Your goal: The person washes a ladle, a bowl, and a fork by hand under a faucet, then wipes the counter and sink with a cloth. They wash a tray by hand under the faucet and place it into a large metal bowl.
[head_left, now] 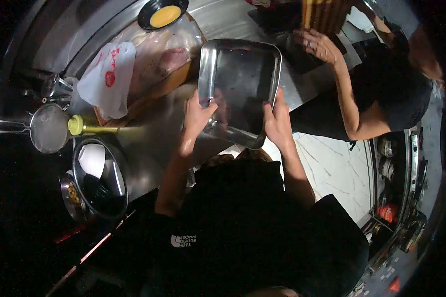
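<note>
A rectangular metal tray (243,74) with a raised rim is held up in front of my body, over the counter's edge. Its inside looks bare and shiny. My left hand (199,113) grips the tray's left side, thumb over the rim. On the opposite side, my right hand (277,116) is closed on the rim with the thumb on top. The fingers under the tray are hidden. Left of the tray lies a wooden board (178,78) bearing a plastic bag of pale pinkish food (172,59) and a white bag with red print (109,74).
A black bowl of yellow liquid (165,17) stands beyond the board. At left are a strainer (49,127), a yellow-capped bottle (91,126) and a large pot (125,193) with a white bowl inside. Another person's arm (349,101) reaches in at right.
</note>
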Demonstrator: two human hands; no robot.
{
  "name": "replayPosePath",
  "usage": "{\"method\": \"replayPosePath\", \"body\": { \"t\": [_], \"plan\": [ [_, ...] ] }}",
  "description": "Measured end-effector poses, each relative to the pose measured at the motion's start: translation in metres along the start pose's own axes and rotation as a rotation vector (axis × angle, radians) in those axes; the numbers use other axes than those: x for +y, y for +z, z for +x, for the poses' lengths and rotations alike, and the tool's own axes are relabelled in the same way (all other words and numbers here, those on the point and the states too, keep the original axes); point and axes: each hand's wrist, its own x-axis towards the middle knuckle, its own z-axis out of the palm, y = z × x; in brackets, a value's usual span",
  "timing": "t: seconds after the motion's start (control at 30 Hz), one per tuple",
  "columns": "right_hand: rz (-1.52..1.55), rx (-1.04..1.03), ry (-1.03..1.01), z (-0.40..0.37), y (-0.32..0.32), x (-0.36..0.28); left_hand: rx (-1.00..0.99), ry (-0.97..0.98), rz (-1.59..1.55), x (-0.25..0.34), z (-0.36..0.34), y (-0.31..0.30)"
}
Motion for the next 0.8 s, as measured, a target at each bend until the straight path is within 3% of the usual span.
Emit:
{"method": "replayPosePath", "body": {
  "t": [0.13,0.27,0.33,0.43,0.57,0.63,0.8],
  "plan": [
    [0.016,0.028,-0.009,0.004,0.0,0.004,0.109,0.037,0.134,-0.003,0.005,0.008],
    [0.049,0.016,0.005,0.008,-0.003,0.006,0.07,-0.003,0.132,0.002,0.006,0.007],
    [0.033,0.014,-0.006,0.01,-0.009,0.003,0.051,0.034,-0.196,0.003,0.003,0.007],
    [0.054,-0.003,0.039,0.01,-0.013,-0.001,-0.075,0.047,-0.283,-0.015,0.004,0.004],
    [0.023,0.0,0.012,0.01,-0.011,-0.002,-0.078,-0.023,-0.278,-0.005,0.002,0.005],
    [0.018,-0.025,0.043,0.008,-0.011,-0.002,-0.013,0.046,-0.081,-0.01,0.004,0.008],
    [0.008,0.002,0.003,0.007,-0.007,-0.001,0.013,-0.035,-0.148,-0.002,0.004,0.011]
  ]
}}
